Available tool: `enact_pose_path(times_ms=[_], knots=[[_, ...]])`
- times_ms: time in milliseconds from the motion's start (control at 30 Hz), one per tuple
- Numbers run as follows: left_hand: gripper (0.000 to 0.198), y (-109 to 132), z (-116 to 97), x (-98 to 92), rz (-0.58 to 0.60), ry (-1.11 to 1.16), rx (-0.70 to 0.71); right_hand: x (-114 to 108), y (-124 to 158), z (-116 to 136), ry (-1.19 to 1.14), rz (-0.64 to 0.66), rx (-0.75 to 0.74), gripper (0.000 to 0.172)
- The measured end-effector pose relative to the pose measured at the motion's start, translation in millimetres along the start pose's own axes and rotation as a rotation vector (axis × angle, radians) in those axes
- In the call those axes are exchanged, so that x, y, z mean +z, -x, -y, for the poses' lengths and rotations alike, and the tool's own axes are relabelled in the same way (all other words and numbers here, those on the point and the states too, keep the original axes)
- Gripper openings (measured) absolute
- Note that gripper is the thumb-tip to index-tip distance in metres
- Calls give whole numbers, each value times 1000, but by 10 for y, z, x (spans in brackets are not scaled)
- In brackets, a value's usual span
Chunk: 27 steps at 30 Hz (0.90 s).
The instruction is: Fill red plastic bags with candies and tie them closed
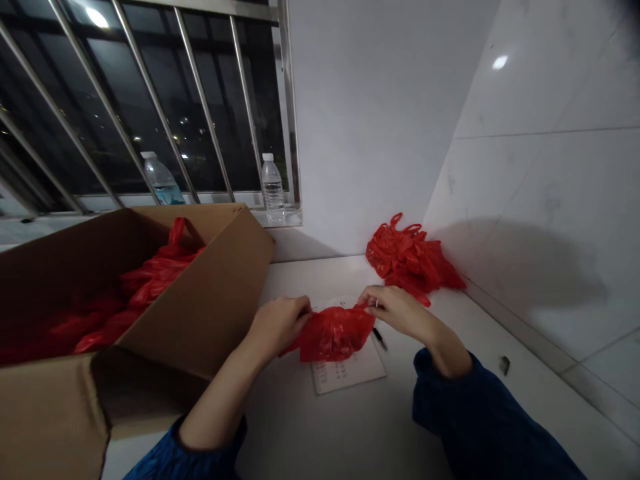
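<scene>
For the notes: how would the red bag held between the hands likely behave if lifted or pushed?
The red bag is probably floppy, as it wrinkles between the left hand and right hand. It looks light, being thin, crinkled plastic. Its glossy sheen suggests it might feel somewhat slippery.

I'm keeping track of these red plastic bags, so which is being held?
The red bag held between the left hand and right hand, partly hiding the notepad. The others lie unheld in the cardboard box or the red pile by the tiled wall.
</scene>
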<state>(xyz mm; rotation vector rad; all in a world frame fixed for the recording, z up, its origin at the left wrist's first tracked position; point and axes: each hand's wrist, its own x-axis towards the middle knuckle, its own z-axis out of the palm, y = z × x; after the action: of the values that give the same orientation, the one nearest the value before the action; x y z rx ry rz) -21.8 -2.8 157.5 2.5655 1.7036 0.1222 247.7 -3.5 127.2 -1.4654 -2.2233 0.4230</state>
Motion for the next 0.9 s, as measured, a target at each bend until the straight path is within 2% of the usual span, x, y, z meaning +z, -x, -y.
enact_pose_path(times_ms=[167,233,367,467,533,633,733,900], knots=[[22,87,148,-140,28,-45,-160,-89,12,-203,58,-34,130,21],[21,110,154,-134,2,-50,-165,-79,15,-213,87,-26,150,19],[29,66,37,10,-130,75,46,-49,34,-88,147,-1,155,14],[29,-13,-105,172,-139,116,204,-25,58,91,132,-4,117,10],[23,-51,-182,253,-127,78,223,23,61,212,116,-22,79,13],[14,-62,-236,291,-146,56,182,133,31,327,142,-15,69,15],[17,-48,-217,251,-184,60,81,179,-4,319,144,14,62,5],[24,-48,-102,146,-192,-4,-135,-7,40,111,122,-33,93,6]])
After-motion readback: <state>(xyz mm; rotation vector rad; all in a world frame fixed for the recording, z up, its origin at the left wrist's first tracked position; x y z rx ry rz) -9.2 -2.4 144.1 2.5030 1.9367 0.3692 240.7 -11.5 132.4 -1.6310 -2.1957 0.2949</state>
